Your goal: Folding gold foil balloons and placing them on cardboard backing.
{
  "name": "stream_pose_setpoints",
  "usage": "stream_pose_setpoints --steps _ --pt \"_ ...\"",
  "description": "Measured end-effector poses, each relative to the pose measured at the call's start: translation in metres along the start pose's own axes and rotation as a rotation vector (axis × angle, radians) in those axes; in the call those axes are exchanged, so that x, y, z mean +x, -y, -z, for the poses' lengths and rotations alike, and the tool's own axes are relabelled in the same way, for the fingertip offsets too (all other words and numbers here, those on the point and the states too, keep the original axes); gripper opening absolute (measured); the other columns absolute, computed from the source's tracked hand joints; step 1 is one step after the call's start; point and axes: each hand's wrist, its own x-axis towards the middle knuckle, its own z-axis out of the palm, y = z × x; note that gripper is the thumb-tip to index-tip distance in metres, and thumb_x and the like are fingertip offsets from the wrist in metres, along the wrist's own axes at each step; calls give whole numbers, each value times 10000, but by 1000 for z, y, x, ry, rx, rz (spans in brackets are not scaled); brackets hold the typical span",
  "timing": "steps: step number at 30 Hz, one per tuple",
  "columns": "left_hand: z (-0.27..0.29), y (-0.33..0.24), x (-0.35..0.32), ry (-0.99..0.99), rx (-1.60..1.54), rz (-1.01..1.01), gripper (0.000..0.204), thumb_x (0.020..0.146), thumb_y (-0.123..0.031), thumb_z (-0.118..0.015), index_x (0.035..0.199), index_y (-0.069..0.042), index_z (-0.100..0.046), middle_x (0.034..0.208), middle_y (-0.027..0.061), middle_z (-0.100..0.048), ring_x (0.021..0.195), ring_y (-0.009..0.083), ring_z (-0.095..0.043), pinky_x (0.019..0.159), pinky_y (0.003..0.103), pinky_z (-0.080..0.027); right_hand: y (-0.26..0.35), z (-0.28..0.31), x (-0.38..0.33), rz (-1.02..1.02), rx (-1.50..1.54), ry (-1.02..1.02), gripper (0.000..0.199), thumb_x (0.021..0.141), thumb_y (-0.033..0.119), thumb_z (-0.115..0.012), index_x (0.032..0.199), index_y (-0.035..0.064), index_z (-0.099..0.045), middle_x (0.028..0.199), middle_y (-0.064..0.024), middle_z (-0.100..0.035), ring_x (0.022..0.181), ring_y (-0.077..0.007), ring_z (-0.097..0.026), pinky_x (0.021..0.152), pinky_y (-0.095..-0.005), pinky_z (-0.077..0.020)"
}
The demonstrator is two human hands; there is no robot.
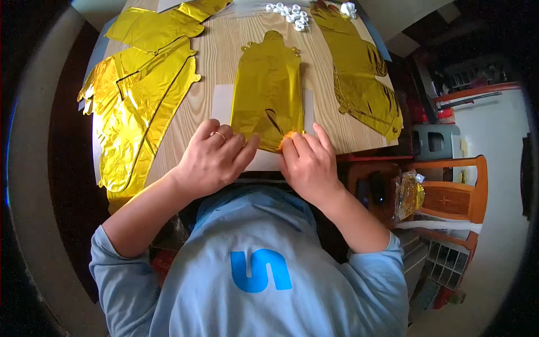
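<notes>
A flat gold foil piece (268,84), which looks like an uninflated balloon, lies in front of me with its rounded, knobbed end pointing away. White paper or card shows under its near part. My left hand (216,154), with a ring on one finger, is curled at the foil's near left corner, its fingertips pressed on the edge. At the near right corner my right hand (309,163) has its fingers closed around a small fuzzy orange piece (289,136) that touches the foil. Most of that piece is hidden by the fingers.
More gold foil pieces (140,106) overlap on the table's left side, some hanging over its edge. Others (359,73) lie along the right. Several small white rings (289,14) sit at the far side. A wooden chair (449,194) holding a clear bag (409,195) stands right.
</notes>
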Motion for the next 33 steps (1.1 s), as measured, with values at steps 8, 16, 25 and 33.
stream_pose_setpoints --steps 8,16,25,33 --pt "-1 12 -11 -249 -1822 1383 504 977 -207 -648 1378 22 -447 1142 101 -643 937 201 -692 818 331 -575 -8 -12 -12 87 -79 -286 168 869 116 -671 968 -10 -721 1067 -145 -703 897 -244 -621 925 -441 -463" --pt "9 24 0 -10 -1751 1492 495 978 -189 -657 1412 -46 -468 1084 98 -624 926 185 -660 774 385 -618 -10 -4 -7 64 -60 -375 168 851 115 -719 981 9 -734 1078 -106 -718 860 -225 -611 831 -390 -461" --pt "-27 39 9 102 -1527 1354 626 911 -34 -678 1480 -21 -417 854 62 -664 688 102 -620 613 243 -533 -10 2 -10 -34 112 -239 296 831 207 -776 1048 18 -702 1036 -115 -698 899 -255 -623 827 -404 -478" --pt "-31 38 2 -16 -1675 1432 607 925 -21 -661 1481 -23 -417 924 75 -703 737 107 -658 649 230 -552 -39 32 -16 -1019 1194 333 420 982 377 -662 1093 -28 -665 884 -76 -700 594 -108 -640 519 -212 -491"
